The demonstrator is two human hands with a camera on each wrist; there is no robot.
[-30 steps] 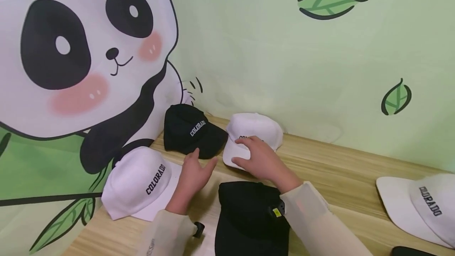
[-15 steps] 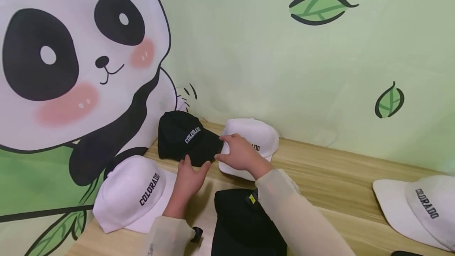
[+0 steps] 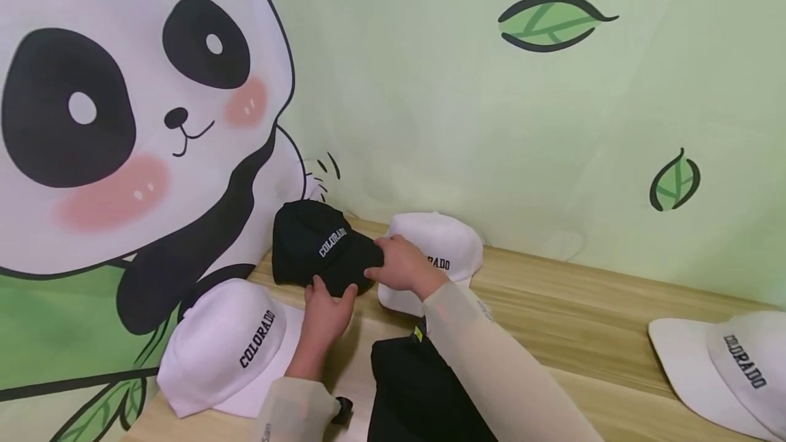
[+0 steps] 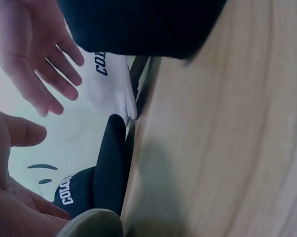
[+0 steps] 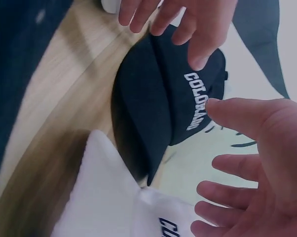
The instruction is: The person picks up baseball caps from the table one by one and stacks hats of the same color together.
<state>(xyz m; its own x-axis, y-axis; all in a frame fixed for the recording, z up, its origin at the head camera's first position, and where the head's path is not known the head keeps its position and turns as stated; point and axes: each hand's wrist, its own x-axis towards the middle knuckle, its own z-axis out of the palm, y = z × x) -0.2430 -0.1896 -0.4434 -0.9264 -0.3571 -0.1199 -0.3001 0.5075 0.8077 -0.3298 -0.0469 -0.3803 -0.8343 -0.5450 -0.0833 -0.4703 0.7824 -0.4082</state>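
A black baseball cap [image 3: 310, 241] with white COLORADO lettering sits in the table's back left corner. My left hand [image 3: 328, 316] is at the front of its brim, fingers spread. Across the brim's right side reaches my right hand [image 3: 405, 264], overlapping a white cap [image 3: 436, 232] behind it. The right wrist view shows the black cap [image 5: 161, 94] between both hands, with the fingers of the right hand [image 5: 257, 168] extended and apart. In the left wrist view, the left hand [image 4: 15, 197] likewise has loose fingers, near the black brim [image 4: 111, 168].
Another white cap [image 3: 227, 343] stands at the left, near the panda backdrop [image 3: 209, 108]. A second black cap [image 3: 405, 387] lies at the front, partly under the right sleeve. One more white cap [image 3: 737, 360] is at the far right of the wooden table [image 3: 552, 305].
My right hand has moved left from over the white cap to the black cap's brim. The left hand stays near the brim's front. The head view has shifted slightly.
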